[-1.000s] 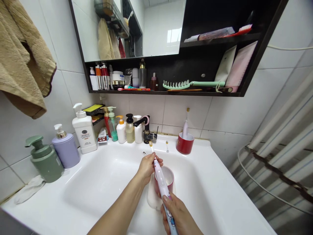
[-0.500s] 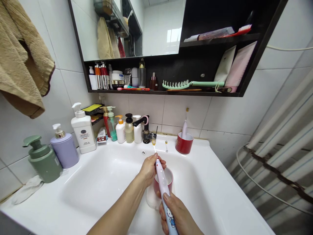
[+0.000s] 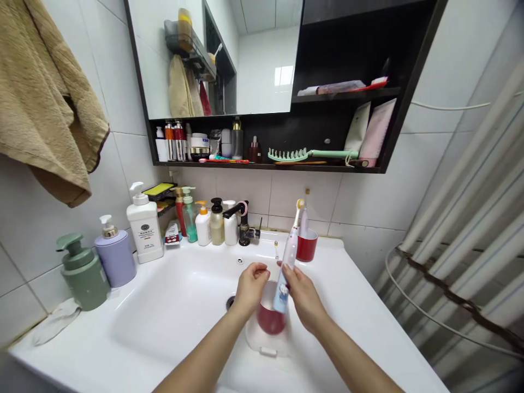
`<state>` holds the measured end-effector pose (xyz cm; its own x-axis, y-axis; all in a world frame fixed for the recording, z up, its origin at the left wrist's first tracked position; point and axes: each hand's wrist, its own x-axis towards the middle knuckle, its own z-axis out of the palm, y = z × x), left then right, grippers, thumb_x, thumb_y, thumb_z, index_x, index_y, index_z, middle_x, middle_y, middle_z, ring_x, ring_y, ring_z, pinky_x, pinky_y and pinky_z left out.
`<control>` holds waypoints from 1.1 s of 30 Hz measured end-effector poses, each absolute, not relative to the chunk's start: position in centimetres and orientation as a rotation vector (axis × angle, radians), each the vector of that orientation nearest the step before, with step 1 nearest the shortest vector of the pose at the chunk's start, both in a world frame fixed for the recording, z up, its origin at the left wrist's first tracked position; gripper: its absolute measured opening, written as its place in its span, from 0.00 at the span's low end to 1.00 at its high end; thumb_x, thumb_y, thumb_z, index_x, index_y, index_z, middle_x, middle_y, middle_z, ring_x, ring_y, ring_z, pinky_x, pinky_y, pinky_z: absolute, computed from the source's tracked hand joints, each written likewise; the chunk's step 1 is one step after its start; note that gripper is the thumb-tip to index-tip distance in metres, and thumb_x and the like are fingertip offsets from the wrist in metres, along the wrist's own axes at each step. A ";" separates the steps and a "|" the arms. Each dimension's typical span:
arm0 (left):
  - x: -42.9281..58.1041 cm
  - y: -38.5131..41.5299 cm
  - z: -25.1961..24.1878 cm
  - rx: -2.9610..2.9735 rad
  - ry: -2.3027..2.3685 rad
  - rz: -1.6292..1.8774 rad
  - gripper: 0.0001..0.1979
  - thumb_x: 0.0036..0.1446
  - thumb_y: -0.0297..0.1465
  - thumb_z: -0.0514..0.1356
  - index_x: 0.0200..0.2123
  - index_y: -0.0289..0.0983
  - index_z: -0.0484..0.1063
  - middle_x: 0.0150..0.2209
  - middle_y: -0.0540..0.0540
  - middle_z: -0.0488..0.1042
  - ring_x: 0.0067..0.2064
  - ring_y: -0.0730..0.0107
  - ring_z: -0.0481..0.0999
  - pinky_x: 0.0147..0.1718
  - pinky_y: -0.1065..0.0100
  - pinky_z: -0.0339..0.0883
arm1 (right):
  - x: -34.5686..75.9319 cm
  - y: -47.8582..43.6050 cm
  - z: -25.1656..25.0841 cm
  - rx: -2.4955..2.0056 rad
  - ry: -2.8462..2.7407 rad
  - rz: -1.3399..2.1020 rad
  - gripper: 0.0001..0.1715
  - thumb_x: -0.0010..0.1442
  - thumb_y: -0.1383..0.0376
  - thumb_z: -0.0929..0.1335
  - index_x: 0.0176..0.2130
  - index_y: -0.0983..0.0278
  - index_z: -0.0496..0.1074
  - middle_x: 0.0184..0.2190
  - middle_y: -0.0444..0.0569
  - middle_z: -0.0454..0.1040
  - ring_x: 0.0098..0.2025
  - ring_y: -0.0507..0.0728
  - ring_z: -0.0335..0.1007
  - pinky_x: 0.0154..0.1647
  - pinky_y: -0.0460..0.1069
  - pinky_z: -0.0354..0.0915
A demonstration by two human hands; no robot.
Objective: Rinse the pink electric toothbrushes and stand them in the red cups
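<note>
My right hand [image 3: 303, 295] grips the lower handle of an electric toothbrush [image 3: 291, 245], pink above and pale blue below with a cartoon figure. The brush tilts up and to the right, its orange-yellow bristles at the top. My left hand [image 3: 250, 288] is beside it, fingers curled in against the thumb; whatever may be between them is hidden. Below both hands a red cup [image 3: 271, 322] with a white inside stands in the basin on a whitish tray [image 3: 256, 341]. A spare brush head [image 3: 277, 250] lies on the sink ledge.
Behind, a second red cup [image 3: 308, 248] holds another electric toothbrush [image 3: 304, 222]. The black faucet [image 3: 244, 224] rises at the back of the white sink [image 3: 164, 305]. Several pump bottles, such as a purple one [image 3: 117, 259], line the left. A mirror cabinet [image 3: 262, 168] hangs above.
The toothbrush has swung from pointing forward to a more upright lean, up and to the right. My left hand has come away from its neck. The camera view has shifted slightly.
</note>
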<state>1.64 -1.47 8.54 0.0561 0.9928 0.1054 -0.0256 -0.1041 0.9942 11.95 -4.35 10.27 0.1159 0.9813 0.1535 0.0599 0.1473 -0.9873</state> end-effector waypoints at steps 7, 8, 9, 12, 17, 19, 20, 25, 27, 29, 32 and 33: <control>0.2 -4.4 6.2 2.194 1.274 0.967 0.10 0.39 0.23 0.50 0.28 0.38 0.63 0.32 0.49 0.65 0.35 0.71 0.62 0.35 0.69 0.56 | 12.0 -0.8 7.7 -1.297 -1.298 0.738 0.15 0.43 0.56 0.60 0.27 0.65 0.63 0.16 0.40 0.59 0.19 0.50 0.55 0.20 0.45 0.53; 0.1 -4.7 6.0 2.276 1.286 0.885 0.11 0.38 0.23 0.50 0.29 0.38 0.63 0.33 0.49 0.65 0.36 0.70 0.61 0.35 0.68 0.55 | 12.0 -0.8 7.2 -1.327 -1.317 0.703 0.15 0.43 0.56 0.60 0.24 0.65 0.64 0.16 0.41 0.59 0.20 0.50 0.55 0.21 0.45 0.53; 0.0 -4.9 5.9 2.344 1.296 0.805 0.11 0.38 0.22 0.50 0.29 0.38 0.63 0.34 0.48 0.64 0.37 0.69 0.61 0.36 0.68 0.55 | 11.9 -0.9 6.7 -1.354 -1.337 0.666 0.15 0.42 0.56 0.60 0.20 0.65 0.64 0.16 0.42 0.60 0.21 0.51 0.56 0.23 0.46 0.53; 0.0 -4.9 5.8 2.458 1.299 0.636 0.13 0.36 0.22 0.51 0.29 0.37 0.64 0.35 0.48 0.64 0.38 0.67 0.60 0.37 0.67 0.54 | 11.8 -1.4 5.6 -1.417 -1.395 0.573 0.14 0.41 0.56 0.61 0.17 0.65 0.64 0.20 0.45 0.62 0.25 0.53 0.58 0.27 0.46 0.53; 0.5 -4.3 5.4 2.370 1.236 0.655 0.12 0.38 0.21 0.49 0.27 0.38 0.65 0.36 0.47 0.65 0.41 0.66 0.60 0.39 0.66 0.52 | 11.7 -2.2 5.0 -1.467 -1.511 0.497 0.14 0.43 0.56 0.60 0.20 0.64 0.66 0.23 0.47 0.65 0.27 0.53 0.60 0.29 0.46 0.54; 0.7 -4.2 5.3 2.328 1.207 0.693 0.11 0.38 0.21 0.48 0.26 0.38 0.65 0.34 0.47 0.66 0.40 0.65 0.60 0.39 0.66 0.52 | 11.9 -2.5 5.1 -1.478 -1.553 0.471 0.15 0.44 0.57 0.59 0.21 0.64 0.67 0.24 0.47 0.66 0.27 0.52 0.60 0.29 0.45 0.54; 0.8 -4.2 5.3 2.323 1.186 0.707 0.11 0.37 0.20 0.48 0.25 0.38 0.65 0.33 0.47 0.66 0.40 0.65 0.60 0.39 0.66 0.52 | 12.2 -2.6 5.2 -1.487 -1.569 0.454 0.15 0.44 0.57 0.59 0.21 0.65 0.67 0.23 0.47 0.66 0.27 0.52 0.61 0.28 0.45 0.54; 3.1 -3.9 7.2 2.415 1.059 0.757 0.10 0.37 0.21 0.49 0.25 0.38 0.64 0.32 0.46 0.66 0.39 0.63 0.61 0.37 0.65 0.53 | 15.2 -2.8 7.4 -1.556 -1.603 0.352 0.18 0.46 0.56 0.58 0.18 0.65 0.66 0.20 0.47 0.67 0.25 0.53 0.61 0.26 0.45 0.54; 5.1 -3.4 8.6 2.478 0.991 0.784 0.08 0.39 0.22 0.49 0.24 0.37 0.64 0.31 0.45 0.66 0.39 0.62 0.61 0.36 0.64 0.54 | 17.4 -2.7 8.9 -1.599 -1.601 0.297 0.19 0.46 0.55 0.57 0.19 0.65 0.66 0.20 0.47 0.67 0.24 0.53 0.62 0.25 0.45 0.54; 7.5 -2.7 9.9 2.518 0.938 0.809 0.07 0.40 0.23 0.49 0.25 0.36 0.64 0.32 0.43 0.66 0.39 0.60 0.61 0.36 0.63 0.54 | 19.7 -2.5 10.5 -1.660 -1.578 0.225 0.19 0.47 0.55 0.57 0.21 0.65 0.66 0.21 0.48 0.68 0.25 0.53 0.62 0.26 0.46 0.55; 11.3 -1.4 11.2 2.456 0.841 0.902 0.08 0.39 0.22 0.49 0.24 0.37 0.63 0.32 0.44 0.66 0.39 0.61 0.61 0.38 0.63 0.53 | 23.0 -1.8 12.1 -1.775 -1.532 0.133 0.19 0.48 0.55 0.57 0.22 0.66 0.66 0.23 0.48 0.68 0.27 0.53 0.62 0.28 0.47 0.56; 12.4 -0.9 11.4 2.419 0.819 0.932 0.07 0.39 0.21 0.49 0.22 0.37 0.63 0.31 0.45 0.66 0.39 0.61 0.61 0.38 0.63 0.53 | 24.0 -1.5 12.4 -1.815 -1.519 0.117 0.19 0.48 0.55 0.57 0.23 0.67 0.66 0.23 0.47 0.67 0.27 0.52 0.62 0.29 0.47 0.56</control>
